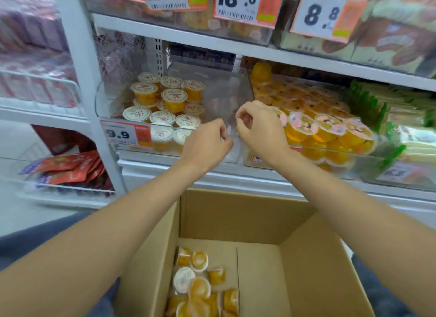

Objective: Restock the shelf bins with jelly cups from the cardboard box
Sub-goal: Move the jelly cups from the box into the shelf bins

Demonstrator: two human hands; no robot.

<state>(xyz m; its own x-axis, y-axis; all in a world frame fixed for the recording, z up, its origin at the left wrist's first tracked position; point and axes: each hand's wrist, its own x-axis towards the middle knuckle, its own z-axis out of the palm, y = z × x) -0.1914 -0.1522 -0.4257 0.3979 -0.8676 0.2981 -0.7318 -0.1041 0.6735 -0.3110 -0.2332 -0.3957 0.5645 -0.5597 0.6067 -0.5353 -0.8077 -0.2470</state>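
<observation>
Figure: restocking at the shelf front. The left hand (207, 140) and right hand (258, 125) are hovering side by side at the front rim of the clear bin (226, 90), fingers curled in. No cup is showing in either hand, and whether they are pinching the rim cannot be told. White-lidded jelly cups (173, 97) are filling only the bin's left half, and loose cups (200, 286) are lying at the left of the cardboard box (306, 257) below. The step is probably best done by taking 1 or 2 cups per hand and seating them lid-up in the bare right half, clear of the neighbouring bin (368, 151) of pink-lidded cups.
</observation>
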